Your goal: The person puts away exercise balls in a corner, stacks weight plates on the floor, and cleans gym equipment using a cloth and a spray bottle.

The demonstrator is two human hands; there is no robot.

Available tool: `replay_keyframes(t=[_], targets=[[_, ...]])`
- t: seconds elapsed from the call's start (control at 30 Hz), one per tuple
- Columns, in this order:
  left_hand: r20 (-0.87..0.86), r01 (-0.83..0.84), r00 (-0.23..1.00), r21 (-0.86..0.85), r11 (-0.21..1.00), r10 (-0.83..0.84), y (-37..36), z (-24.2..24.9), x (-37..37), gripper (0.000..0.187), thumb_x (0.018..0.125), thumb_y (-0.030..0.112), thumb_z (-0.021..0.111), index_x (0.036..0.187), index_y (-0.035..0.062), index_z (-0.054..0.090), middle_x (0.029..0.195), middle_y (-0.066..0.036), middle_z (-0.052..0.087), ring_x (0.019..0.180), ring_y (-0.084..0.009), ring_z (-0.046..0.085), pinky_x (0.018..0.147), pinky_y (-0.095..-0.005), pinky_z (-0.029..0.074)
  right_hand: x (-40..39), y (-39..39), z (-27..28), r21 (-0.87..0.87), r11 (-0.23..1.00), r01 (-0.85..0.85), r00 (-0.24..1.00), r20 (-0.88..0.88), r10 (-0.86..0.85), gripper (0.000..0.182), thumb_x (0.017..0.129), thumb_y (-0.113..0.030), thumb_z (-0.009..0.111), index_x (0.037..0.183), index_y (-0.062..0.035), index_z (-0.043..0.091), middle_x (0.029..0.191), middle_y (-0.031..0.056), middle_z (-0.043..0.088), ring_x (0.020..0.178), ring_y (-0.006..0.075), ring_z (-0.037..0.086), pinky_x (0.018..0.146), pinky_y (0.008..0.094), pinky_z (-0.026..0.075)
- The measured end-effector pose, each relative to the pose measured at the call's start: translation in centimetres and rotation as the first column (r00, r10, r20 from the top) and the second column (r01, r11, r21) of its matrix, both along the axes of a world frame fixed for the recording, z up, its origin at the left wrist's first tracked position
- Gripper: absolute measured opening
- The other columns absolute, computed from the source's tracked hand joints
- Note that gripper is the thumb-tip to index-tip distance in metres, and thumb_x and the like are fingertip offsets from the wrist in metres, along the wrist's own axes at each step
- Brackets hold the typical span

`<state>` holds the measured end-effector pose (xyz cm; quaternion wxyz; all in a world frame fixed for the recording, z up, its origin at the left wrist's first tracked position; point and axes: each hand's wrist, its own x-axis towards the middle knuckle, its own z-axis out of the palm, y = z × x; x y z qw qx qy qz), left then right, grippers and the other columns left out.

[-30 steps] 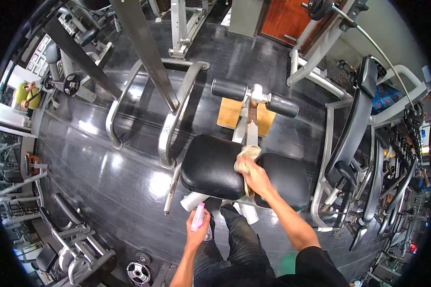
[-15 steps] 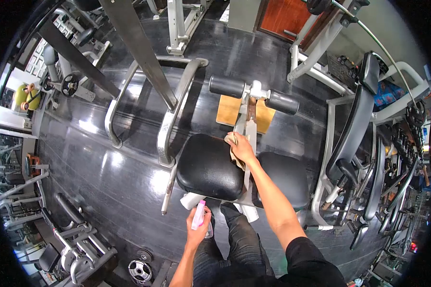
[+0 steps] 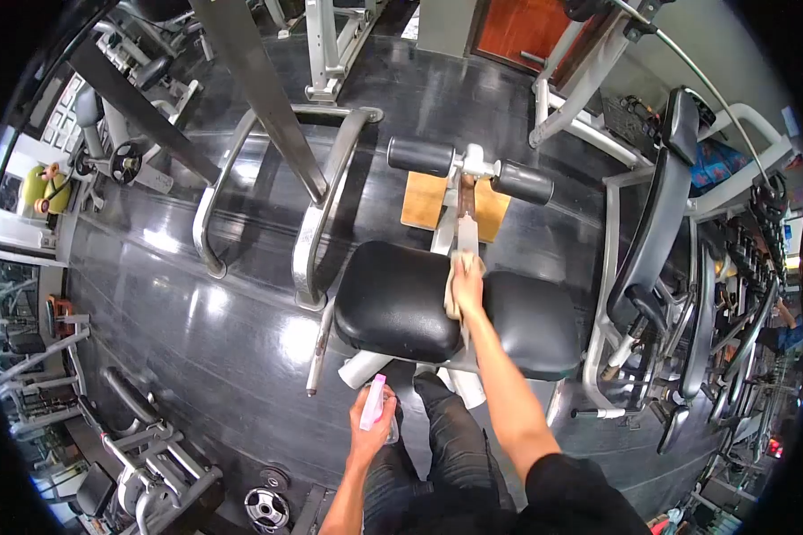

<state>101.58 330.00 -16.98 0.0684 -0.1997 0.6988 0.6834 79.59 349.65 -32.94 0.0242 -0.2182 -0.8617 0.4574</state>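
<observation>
My right hand [image 3: 467,287] grips a tan cloth [image 3: 452,301] and presses it against the metal bar between two black pads. The left pad [image 3: 393,299] is beside the cloth, and the right pad [image 3: 531,323] lies just past my wrist. Lower down, my left hand [image 3: 371,424] is closed around a spray bottle [image 3: 374,403] with a pink and white top; my fingers cover much of its body. Beyond my right hand the bar [image 3: 467,234] runs up to two black foam rollers [image 3: 421,156].
A wooden board [image 3: 424,200] lies under the bar. To the left stands a grey tubular metal frame [image 3: 308,254]. A padded bench [image 3: 644,241] and racks are on the right. Weight plates [image 3: 267,508] sit at the lower left, and a person [image 3: 781,334] appears at the far right.
My right hand and the cloth have moved right and down, from the left pad's upper corner to the bar between the pads. My left hand still holds the spray bottle.
</observation>
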Motion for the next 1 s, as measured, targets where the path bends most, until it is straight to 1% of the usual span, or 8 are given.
replay_keyframes(t=[0.1,0.13,0.2,0.33,0.5,0.6,0.73,1.0], targets=[[-0.015,0.014,1.000,-0.052,0.999,-0.015,-0.7,0.8,0.6,0.009,0.084,0.002,0.060,0.092,0.0028,0.056,0.085,-0.002,0.057,0.073,-0.0076,0.053,0.066,-0.0235,0.045,-3.3,0.7,0.4,-0.191,0.979,0.072,0.980,0.194,-0.034,0.037,0.090,-0.029,0.052,0.115,-0.0016,0.054,0.105,0.0230,0.062,0.100,0.0340,0.060,0.086,0.0390,0.044],[-0.016,0.023,1.000,-0.051,0.998,-0.024,-1.1,0.7,1.1,0.009,0.084,0.002,0.060,0.092,0.0028,0.056,0.085,-0.002,0.057,0.073,-0.0076,0.053,0.066,-0.0235,0.045,-3.4,1.2,0.9,-0.027,0.997,-0.078,0.959,0.271,0.082,0.038,0.089,-0.031,0.052,0.113,-0.0012,0.056,0.106,0.0242,0.061,0.103,0.0357,0.059,0.087,0.0398,0.044],[-0.002,0.019,1.000,-0.004,1.000,-0.019,-1.8,0.4,2.1,0.011,0.084,0.002,0.060,0.094,0.0029,0.057,0.085,-0.002,0.058,0.072,-0.0075,0.053,0.065,-0.0240,0.045,-2.0,0.6,3.2,0.084,0.996,0.003,0.950,0.312,-0.029,0.042,0.087,-0.033,0.054,0.103,0.0056,0.058,0.102,0.0297,0.059,0.104,0.0423,0.055,0.088,0.0444,0.044],[-0.048,0.074,0.996,-0.059,0.996,-0.076,-3.5,-0.1,3.9,0.012,0.084,0.002,0.060,0.095,0.0028,0.056,0.086,-0.002,0.058,0.072,-0.0074,0.054,0.065,-0.0237,0.046,2.6,0.4,7.6,0.067,0.997,-0.043,0.929,0.369,0.015,0.045,0.090,-0.035,0.050,0.112,0.0037,0.055,0.108,0.0285,0.058,0.107,0.0406,0.054,0.090,0.0444,0.044],[0.035,0.152,0.988,-0.052,0.987,-0.151,-5.8,1.1,5.5,0.014,0.084,0.003,0.061,0.097,0.0021,0.056,0.088,-0.003,0.060,0.074,-0.0079,0.056,0.065,-0.0236,0.047,10.3,-2.3,13.3,0.057,0.998,0.013,0.980,0.195,-0.024,0.036,0.091,-0.028,0.049,0.109,0.0031,0.052,0.097,0.0296,0.060,0.099,0.0453,0.055,0.083,0.0468,0.047],[0.024,0.178,0.984,-0.030,0.984,-0.178,-7.3,0.7,6.5,0.016,0.084,0.003,0.061,0.098,0.0017,0.056,0.087,-0.003,0.060,0.073,-0.0083,0.056,0.065,-0.0241,0.047,15.4,-5.2,13.3,-0.019,0.998,0.063,0.992,-0.109,-0.064,0.038,0.093,-0.019,0.048,0.125,0.0007,0.044,0.111,0.0281,0.057,0.108,0.0414,0.054,0.091,0.0425,0.043],[-0.015,0.215,0.976,-0.069,0.974,-0.216,-8.4,1.8,6.1,0.016,0.083,0.002,0.061,0.098,0.0016,0.056,0.087,-0.004,0.060,0.073,-0.0086,0.056,0.065,-0.0241,0.047,19.3,-9.0,11.7,0.197,0.974,-0.113,0.942,-0.291,0.168,0.059,0.075,0.005,0.059,0.131,-0.0086,0.045,0.141,0.0260,0.030,0.133,0.0423,0.025,0.108,0.0450,0.025],[-0.007,0.183,0.983,-0.021,0.983,-0.183,-9.2,2.1,5.8,0.015,0.083,0.000,0.059,0.097,0.0022,0.054,0.089,-0.004,0.058,0.073,-0.0086,0.056,0.064,-0.0240,0.047,10.4,-13.6,13.6,0.578,0.713,-0.397,0.658,-0.363,0.660,0.041,0.072,-0.007,0.061,0.113,-0.0142,0.060,0.114,0.0093,0.056,0.112,0.0281,0.051,0.103,0.0430,0.034]])
